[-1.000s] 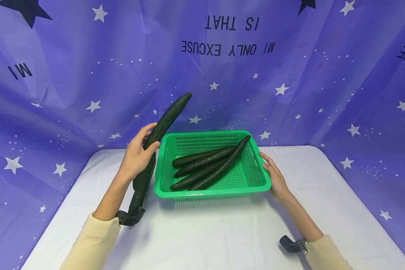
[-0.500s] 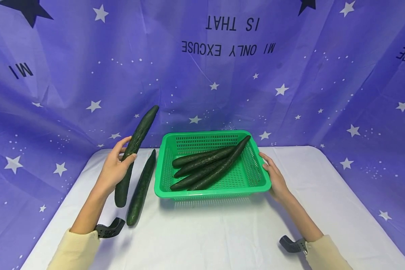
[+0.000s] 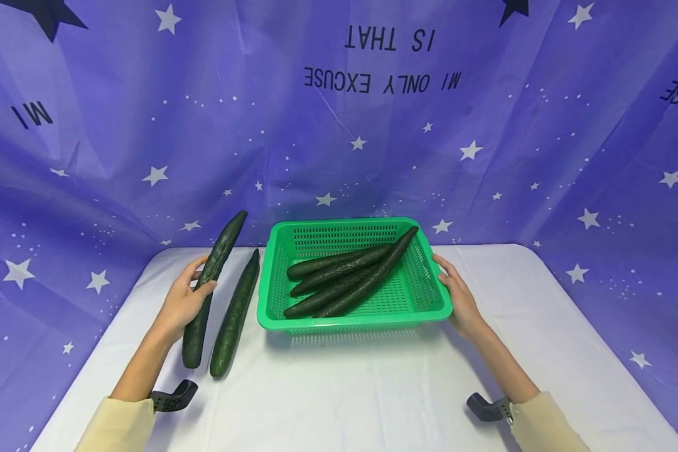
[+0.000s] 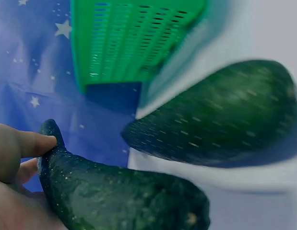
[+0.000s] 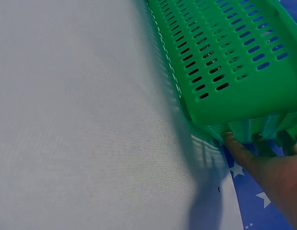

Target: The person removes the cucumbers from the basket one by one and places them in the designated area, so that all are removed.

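Observation:
On the left side of the table, my left hand point(image 3: 182, 301) grips a long dark green cucumber point(image 3: 194, 333), thumb on one side and fingers on the other. Whether its lower end touches the cloth, I cannot tell. Just right of it lies a second cucumber point(image 3: 234, 317), apart from the hand; in the left wrist view this cucumber point(image 4: 220, 115) looks blurred. A green plastic basket point(image 3: 367, 323) stands in the middle with several cucumbers point(image 3: 367, 282) inside. At its right end my right hand point(image 3: 460, 298) touches the outer wall with its fingertips, also in the right wrist view.
A white cloth covers the table point(image 3: 350, 395). Behind and beside it hangs a purple curtain point(image 3: 384, 157) with stars and upside-down lettering. Each wrist wears a dark band with a camera mount.
My left hand has carried its cucumber left, down and toward me, away from the basket, uncovering the one lying on the table. My right hand and the basket have stayed put.

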### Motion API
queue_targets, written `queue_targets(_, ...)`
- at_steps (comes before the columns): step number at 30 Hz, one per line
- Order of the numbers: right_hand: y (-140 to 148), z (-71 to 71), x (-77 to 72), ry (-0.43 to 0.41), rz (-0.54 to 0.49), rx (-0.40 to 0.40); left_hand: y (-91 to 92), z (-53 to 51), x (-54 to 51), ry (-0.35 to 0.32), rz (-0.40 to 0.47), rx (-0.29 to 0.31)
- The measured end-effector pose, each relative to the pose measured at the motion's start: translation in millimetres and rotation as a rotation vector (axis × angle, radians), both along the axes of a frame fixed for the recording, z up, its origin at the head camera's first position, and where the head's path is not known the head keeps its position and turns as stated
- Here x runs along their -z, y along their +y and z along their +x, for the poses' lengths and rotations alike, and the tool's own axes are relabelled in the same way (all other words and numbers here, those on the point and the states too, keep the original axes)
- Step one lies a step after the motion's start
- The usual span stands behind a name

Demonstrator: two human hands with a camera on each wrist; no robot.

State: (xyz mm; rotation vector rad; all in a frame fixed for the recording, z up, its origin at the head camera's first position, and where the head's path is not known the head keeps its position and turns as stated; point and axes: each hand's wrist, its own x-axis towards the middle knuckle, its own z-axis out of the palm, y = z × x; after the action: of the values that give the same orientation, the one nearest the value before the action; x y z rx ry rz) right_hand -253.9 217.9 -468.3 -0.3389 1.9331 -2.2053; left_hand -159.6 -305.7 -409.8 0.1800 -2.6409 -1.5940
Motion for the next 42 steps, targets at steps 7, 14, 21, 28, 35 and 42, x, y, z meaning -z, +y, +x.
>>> queue_targets(7, 0, -0.2, 0.4, -0.001, -0.009, -0.003, -5.2, 0.2, 21.4, -0.046, -0.001, -0.019)
queue_targets(14, -1, -0.1, 0.3, 0.0, -0.007, 0.004, -6.6, -0.9, 37.3, -0.077, 0.006, -0.022)
queue_targets(21, -1, 0.0, 1.0, 0.001, -0.011, -0.004, -8.4, -4.2, 45.2, -0.13, 0.026, -0.036)
queue_targets(28, 0, -0.7, 1.5, 0.012, -0.012, -0.012, -7.4, -6.5, 50.1, -0.146, 0.013, -0.04)
queue_targets(35, 0, -0.7, 2.3, 0.009, -0.029, -0.012, -3.0, -7.4, 51.4, -0.145, 0.012, -0.031)
queue_targets(42, 0, -0.8, 1.7, 0.008, -0.017, -0.001, -0.4, -8.9, 49.3, -0.159, -0.009, -0.017)
